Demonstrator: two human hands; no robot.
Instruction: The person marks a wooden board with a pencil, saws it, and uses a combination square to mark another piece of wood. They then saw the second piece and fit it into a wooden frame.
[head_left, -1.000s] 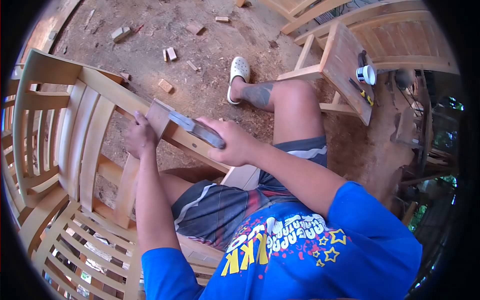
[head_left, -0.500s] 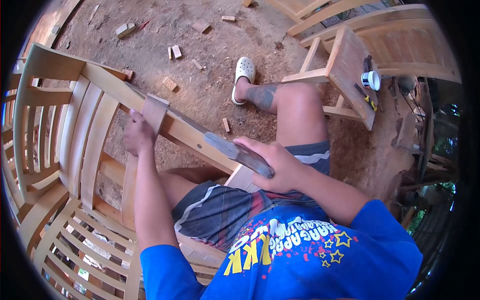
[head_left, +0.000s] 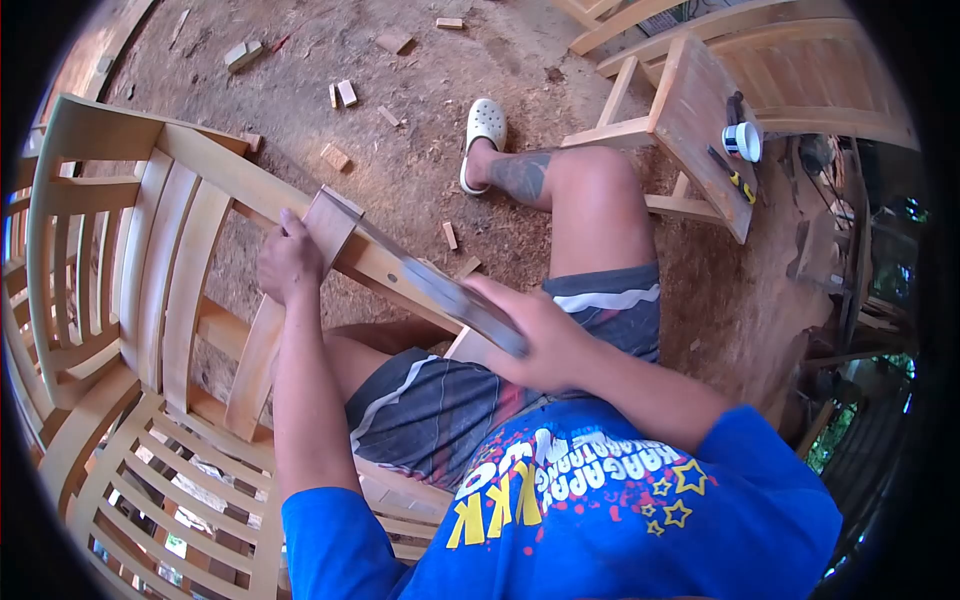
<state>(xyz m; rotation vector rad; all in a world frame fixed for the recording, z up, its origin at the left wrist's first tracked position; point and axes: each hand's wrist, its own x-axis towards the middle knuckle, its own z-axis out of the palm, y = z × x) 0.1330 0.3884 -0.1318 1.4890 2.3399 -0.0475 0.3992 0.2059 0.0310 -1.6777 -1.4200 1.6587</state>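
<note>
While left hand (head_left: 290, 265) grips chair (head_left: 205, 172), right hand (head_left: 548, 348) rasp (head_left: 440, 290) (tub (head_left: 742, 142) on stool (head_left: 692, 100)).

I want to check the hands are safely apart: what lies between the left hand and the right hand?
In the head view, the grey tool lies along the chair rail, from the right hand to the wood block gripped by the left hand.

Open-air woodworking yard: unfinished chair frames (head_left: 120, 260), offcuts (head_left: 335, 157) on sawdust-strewn dirt floor (head_left: 400, 120).
</note>
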